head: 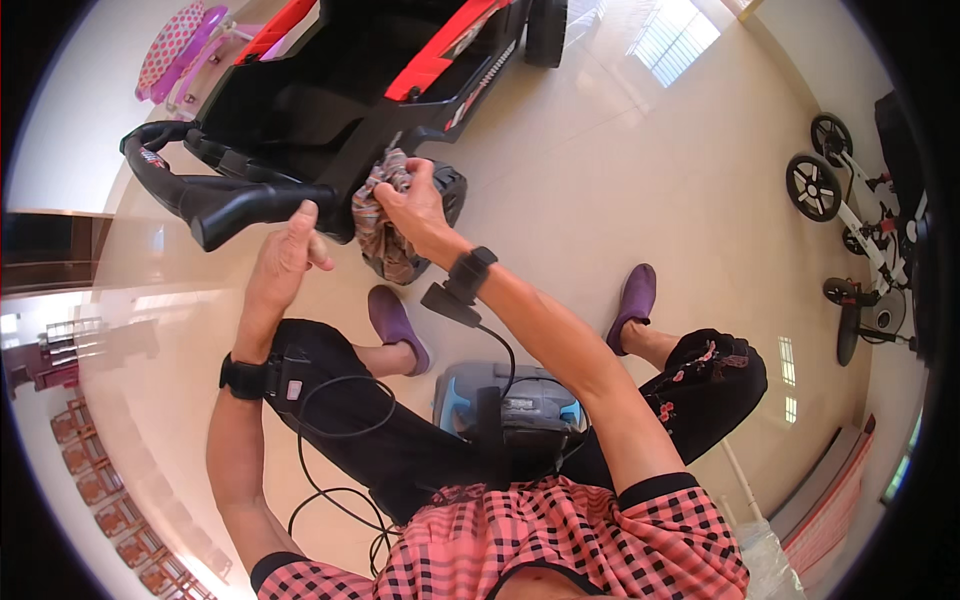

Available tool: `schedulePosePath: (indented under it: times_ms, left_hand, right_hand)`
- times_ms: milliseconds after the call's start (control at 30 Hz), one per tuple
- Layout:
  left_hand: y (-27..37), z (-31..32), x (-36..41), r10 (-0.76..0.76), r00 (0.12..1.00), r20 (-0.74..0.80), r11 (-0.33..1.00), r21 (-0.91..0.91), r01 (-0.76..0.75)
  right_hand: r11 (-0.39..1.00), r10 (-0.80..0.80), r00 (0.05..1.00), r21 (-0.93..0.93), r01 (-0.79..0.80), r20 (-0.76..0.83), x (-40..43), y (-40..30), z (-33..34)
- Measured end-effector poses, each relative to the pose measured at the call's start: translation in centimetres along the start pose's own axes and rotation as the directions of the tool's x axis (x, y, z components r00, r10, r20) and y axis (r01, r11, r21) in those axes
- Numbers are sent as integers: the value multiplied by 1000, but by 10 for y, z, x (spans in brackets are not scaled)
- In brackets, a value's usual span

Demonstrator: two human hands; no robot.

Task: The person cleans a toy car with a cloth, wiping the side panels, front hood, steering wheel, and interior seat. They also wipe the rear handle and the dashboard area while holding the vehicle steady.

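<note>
A crumpled striped cloth is pinched in my right hand and hangs against a black wheel of a ride-on toy car. The car has a black body with red side bars. My left hand is just below the car's black bar-like end part, its thumb pointing up and fingers partly curled, with nothing seen in it. Whether the left hand touches the bar, I cannot tell. Each wrist wears a black strap with a device.
A grey and blue case-like device sits between my legs, and black cable loops beside my left thigh. Purple shoes are on my feet. A white-framed stroller-like thing with wheels stands at right; a pink dotted seat is at upper left.
</note>
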State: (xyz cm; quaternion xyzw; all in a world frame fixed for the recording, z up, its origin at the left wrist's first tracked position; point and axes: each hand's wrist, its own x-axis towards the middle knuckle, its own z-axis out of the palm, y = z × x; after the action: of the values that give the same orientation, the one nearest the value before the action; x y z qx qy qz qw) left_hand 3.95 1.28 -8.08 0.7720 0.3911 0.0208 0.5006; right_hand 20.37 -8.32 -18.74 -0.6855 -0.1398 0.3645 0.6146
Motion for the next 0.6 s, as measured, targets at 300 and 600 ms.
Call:
schedulePosePath:
  times_ms: [300, 600]
  left_hand:
    - [46, 70, 27, 533, 821, -205, 827, 333, -454]
    - [4, 92, 55, 704, 657, -271, 617, 692, -376]
  right_hand:
    - [990, -139, 964, 48, 132, 228, 28, 5, -51]
    - [771, -572, 816, -282, 571, 88, 76, -75, -98]
